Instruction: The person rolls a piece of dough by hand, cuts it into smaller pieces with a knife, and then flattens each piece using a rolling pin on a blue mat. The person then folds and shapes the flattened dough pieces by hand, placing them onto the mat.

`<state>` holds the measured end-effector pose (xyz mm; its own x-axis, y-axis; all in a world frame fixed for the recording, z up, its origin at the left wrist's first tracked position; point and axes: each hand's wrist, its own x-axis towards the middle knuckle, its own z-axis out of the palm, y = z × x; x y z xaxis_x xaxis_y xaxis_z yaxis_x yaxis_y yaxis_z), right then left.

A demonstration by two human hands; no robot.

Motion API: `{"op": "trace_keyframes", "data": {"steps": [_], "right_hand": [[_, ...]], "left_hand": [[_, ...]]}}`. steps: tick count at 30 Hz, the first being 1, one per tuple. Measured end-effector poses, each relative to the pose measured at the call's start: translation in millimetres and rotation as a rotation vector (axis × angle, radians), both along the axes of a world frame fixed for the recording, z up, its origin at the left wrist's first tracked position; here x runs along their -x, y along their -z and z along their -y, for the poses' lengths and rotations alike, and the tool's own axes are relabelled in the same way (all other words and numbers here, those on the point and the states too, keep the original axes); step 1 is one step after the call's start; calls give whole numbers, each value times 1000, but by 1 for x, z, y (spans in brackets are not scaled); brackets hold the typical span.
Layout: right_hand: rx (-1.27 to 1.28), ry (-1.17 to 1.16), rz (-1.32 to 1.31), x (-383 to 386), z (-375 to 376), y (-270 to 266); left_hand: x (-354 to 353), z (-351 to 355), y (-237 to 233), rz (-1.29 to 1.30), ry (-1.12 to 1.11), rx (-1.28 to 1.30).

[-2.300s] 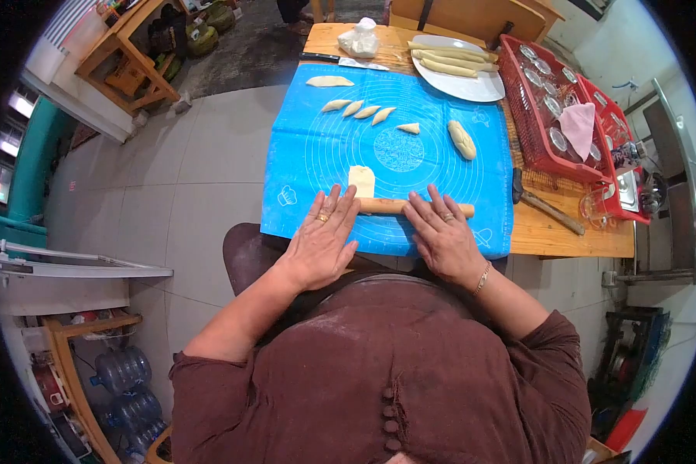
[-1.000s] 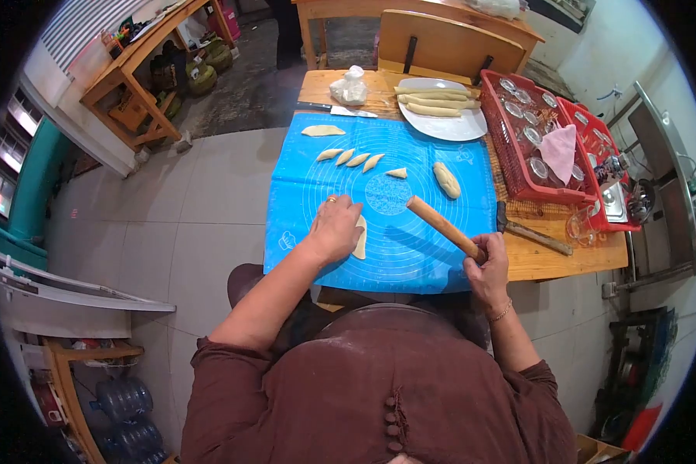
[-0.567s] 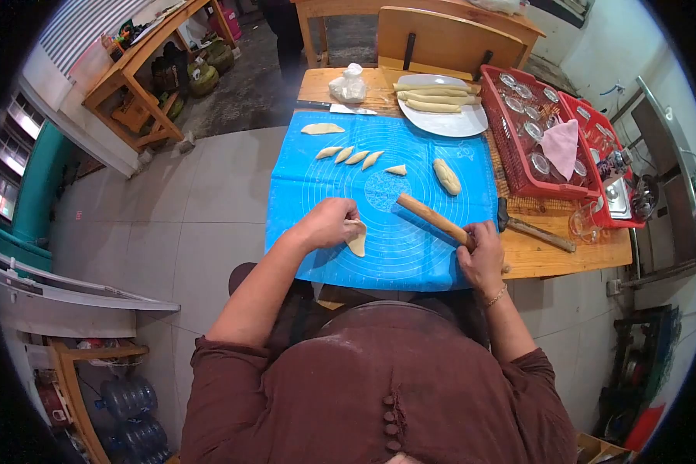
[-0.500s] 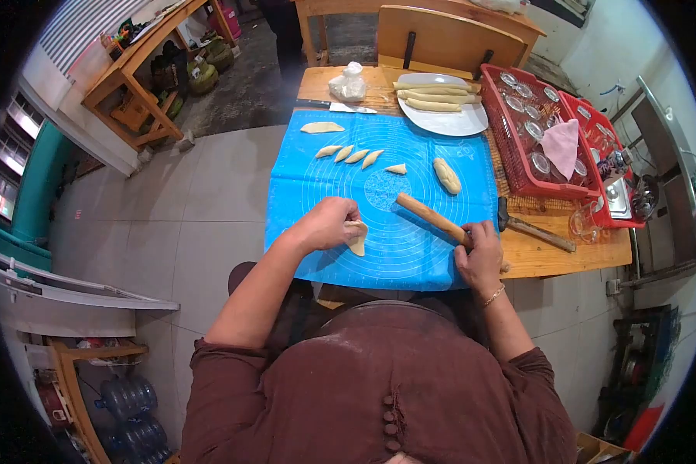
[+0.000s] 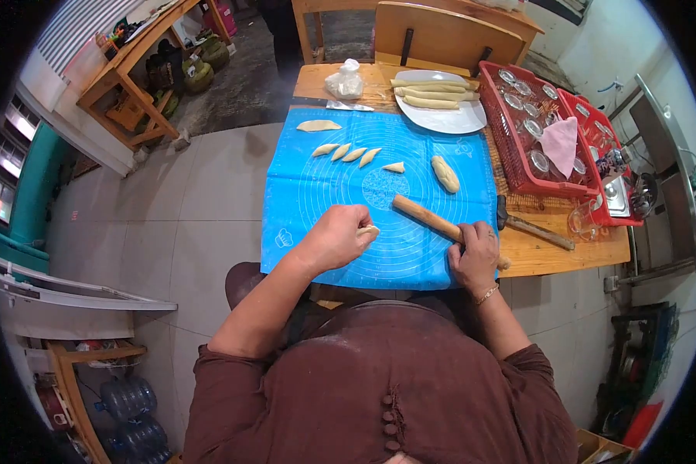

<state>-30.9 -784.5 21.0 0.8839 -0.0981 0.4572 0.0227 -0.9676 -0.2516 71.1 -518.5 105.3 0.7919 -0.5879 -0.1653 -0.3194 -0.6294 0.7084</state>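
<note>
Pinched in my closed left hand [image 5: 339, 238] is a small piece of dough [image 5: 370, 231], mostly hidden by the fingers. My right hand [image 5: 475, 257] is closed over the near end of a wooden rolling pin [image 5: 424, 216], which lies slanted on the blue baking mat [image 5: 317, 182]. Beyond my hands, several small cut dough pieces [image 5: 354, 155] lie in a loose row. One flat dough piece [image 5: 318, 125] is behind them, and a thicker dough roll [image 5: 445, 175] rests at the right of the mat.
A white plate [image 5: 472, 120] with several long dough strips, a knife [image 5: 348, 106] and a knotted plastic bag [image 5: 344, 82] are at the table's far side. Red baskets [image 5: 510, 158] of glassware stand at the right, near a hammer-like tool [image 5: 540, 226].
My left hand has lifted the dough piece, which lay flatter and hung lower before, and turned it in the fingers. My right hand stays on the rolling pin.
</note>
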Motion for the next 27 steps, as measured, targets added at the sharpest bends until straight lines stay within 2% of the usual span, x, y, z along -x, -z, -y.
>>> {"op": "trace_keyframes", "data": {"steps": [4, 8, 10, 11, 13, 17, 19, 26, 27], "right_hand": [[21, 0, 15, 0, 0, 1], [19, 5, 8, 0, 0, 1], [11, 2, 16, 0, 0, 0], [12, 2, 21, 0, 0, 1], [14, -2, 22, -1, 2, 4], [17, 3, 27, 0, 0, 3], [14, 7, 16, -1, 1, 4], [9, 8, -7, -1, 1, 2], [5, 7, -5, -1, 1, 3]], "left_hand": [[5, -2, 16, 75, -34, -50], [4, 2, 14, 35, -63, -18], [4, 6, 13, -62, -144, 196], [4, 7, 13, -57, -143, 197], [7, 9, 13, -275, -323, 468], [-1, -10, 53, -339, -454, 450], [1, -22, 63, -296, -542, 303], [4, -38, 70, -201, -564, 186], [2, -38, 72, -111, -514, 93]]}}
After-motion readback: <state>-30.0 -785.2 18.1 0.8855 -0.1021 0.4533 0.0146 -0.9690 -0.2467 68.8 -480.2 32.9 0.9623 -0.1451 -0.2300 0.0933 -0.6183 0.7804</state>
